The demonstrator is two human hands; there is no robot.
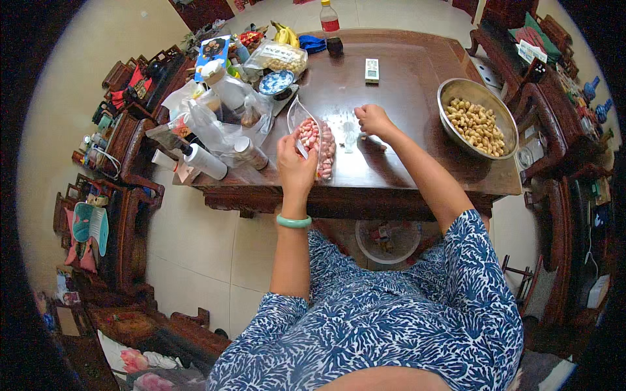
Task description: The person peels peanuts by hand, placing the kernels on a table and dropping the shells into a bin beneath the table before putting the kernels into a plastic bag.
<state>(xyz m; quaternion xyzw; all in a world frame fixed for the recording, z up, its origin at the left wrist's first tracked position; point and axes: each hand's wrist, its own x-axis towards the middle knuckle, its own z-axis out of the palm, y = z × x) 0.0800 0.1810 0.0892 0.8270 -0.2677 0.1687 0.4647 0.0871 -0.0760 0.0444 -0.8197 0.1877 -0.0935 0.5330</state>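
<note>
My left hand (297, 160) grips the near left edge of a clear plastic zip bag (294, 116). Shelled peanuts (309, 134) with pink skins fill the bag, whose mouth gapes toward the far side. To the right of it, my right hand (374, 120) hovers over the table with its fingers curled in; whether anything is inside them is hidden. Below that hand, small shell bits (374, 142) lie on the tabletop. At the right stands a stainless steel bowl (506, 113) holding unshelled peanuts (474, 128).
On the dark wooden table (406, 54) are a white remote control (371, 71) and a bottle with a yellow cap (330, 22). Bags, bottles, a blue-and-white bowl (277, 82) and bananas (285, 35) crowd the left side. A white bin (389, 258) sits below the table's front edge.
</note>
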